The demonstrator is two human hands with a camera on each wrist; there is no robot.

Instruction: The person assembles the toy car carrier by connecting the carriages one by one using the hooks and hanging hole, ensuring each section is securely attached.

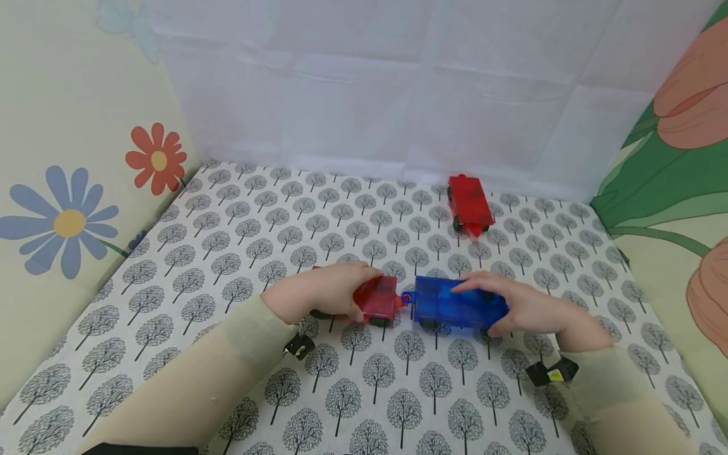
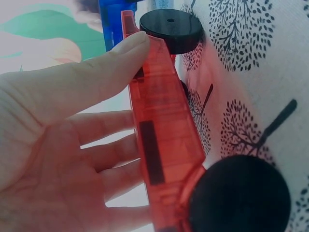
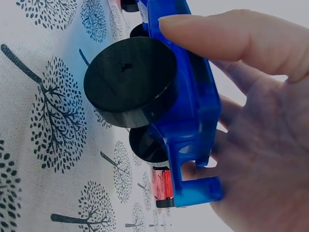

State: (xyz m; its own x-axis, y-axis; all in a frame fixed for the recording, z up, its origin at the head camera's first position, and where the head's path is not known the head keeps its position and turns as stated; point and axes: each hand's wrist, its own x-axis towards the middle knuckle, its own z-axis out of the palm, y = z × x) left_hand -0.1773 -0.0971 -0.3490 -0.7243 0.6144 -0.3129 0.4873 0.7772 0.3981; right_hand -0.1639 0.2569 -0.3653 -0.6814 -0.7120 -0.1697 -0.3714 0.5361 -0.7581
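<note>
My left hand (image 1: 335, 292) grips a translucent red toy wagon (image 1: 380, 297) with black wheels, standing on the cloth. In the left wrist view, the thumb lies along the near side of the red wagon (image 2: 166, 111) and the fingers reach behind it. My right hand (image 1: 526, 306) holds a translucent blue toy wagon (image 1: 435, 302) in the same way, thumb on the near side. The blue wagon's ring (image 1: 407, 297) meets the red wagon's pointed end between them; whether they are hooked together I cannot tell. Black wheels (image 3: 130, 79) show under the blue wagon.
A second red wagon (image 1: 469, 202) stands apart near the back, right of centre, its pointed end toward me. The table cloth (image 1: 239, 354) has a tree print. A white sheet (image 1: 364, 95) closes off the back, with flower-patterned panels (image 1: 68, 316) at both sides.
</note>
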